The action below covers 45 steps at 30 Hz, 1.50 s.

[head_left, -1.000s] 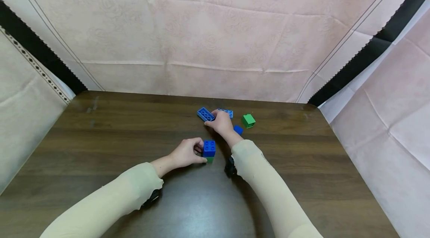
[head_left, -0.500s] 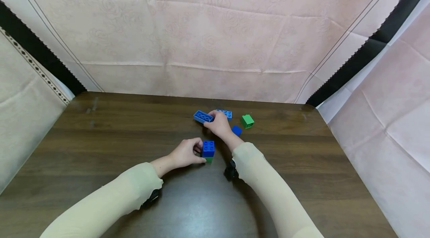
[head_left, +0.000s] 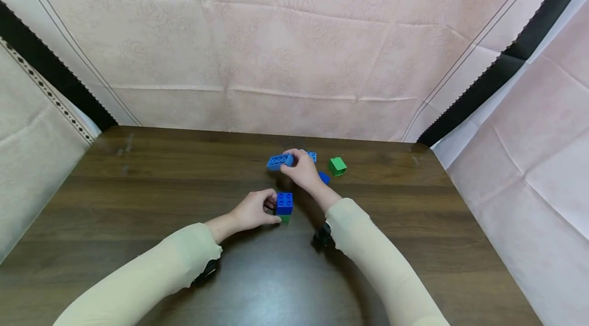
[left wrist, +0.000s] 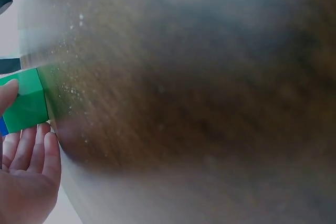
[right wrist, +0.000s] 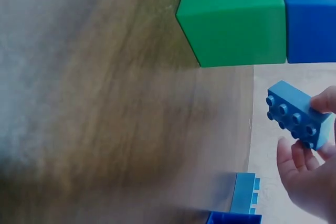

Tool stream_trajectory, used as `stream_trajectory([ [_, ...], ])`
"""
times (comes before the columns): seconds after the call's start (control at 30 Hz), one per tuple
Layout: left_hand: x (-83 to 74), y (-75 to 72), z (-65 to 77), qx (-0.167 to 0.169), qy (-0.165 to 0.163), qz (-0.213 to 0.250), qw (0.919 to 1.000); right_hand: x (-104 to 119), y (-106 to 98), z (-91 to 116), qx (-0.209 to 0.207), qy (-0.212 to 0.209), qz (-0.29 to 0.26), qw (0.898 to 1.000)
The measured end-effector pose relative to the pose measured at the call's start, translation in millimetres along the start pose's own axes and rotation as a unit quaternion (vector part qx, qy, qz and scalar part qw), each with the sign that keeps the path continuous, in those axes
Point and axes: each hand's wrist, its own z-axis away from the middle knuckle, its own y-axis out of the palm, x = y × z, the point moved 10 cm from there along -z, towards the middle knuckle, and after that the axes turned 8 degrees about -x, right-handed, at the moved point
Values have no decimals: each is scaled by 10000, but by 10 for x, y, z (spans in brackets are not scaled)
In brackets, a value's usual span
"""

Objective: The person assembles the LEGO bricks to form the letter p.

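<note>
My left hand (head_left: 250, 211) grips a two-brick stack from its left side. The stack has a dark blue brick (head_left: 285, 203) on top and a green brick (left wrist: 29, 103) below. Thumb and fingers lie on opposite sides of the green one in the left wrist view. Farther back, my right hand (head_left: 303, 170) pinches a lighter blue, long studded brick (head_left: 278, 162) by one end, with its other end pointing left. Two rows of studs show on this brick in the right wrist view, where it appears raised off the table.
Behind the right hand lies another light blue brick (head_left: 313, 156), partly hidden. A dark blue brick (head_left: 324, 178) sits beside the right wrist, and a green brick (head_left: 337, 166) stands farther right. The brown wooden table (head_left: 138, 188) ends at a pale cloth backdrop (head_left: 276, 60).
The long blue brick has turned in my right hand's fingers, from slanting to nearly level across. My right forearm has shifted slightly right. The left hand keeps its hold on the stack.
</note>
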Motion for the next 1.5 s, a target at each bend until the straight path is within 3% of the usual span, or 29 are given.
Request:
stream_trajectory([
  [0.27, -8, -15, 9, 65, 139, -224, 9996, 43, -109, 17, -157, -88, -530, 9984],
  [0.7, -119, -87, 18, -34, 252, 82, 9996, 86, -181, 104, -31, -285, -1251, 9917],
  [1.3, -160, -105, 1, -187, 251, 212, 9993, 83, -299, 191, 49, -406, -1403, 9893],
  [1.5, -192, -116, 16, -235, 322, 343, 9986, 116, -411, 245, -33, -185, -1672, 9857],
])
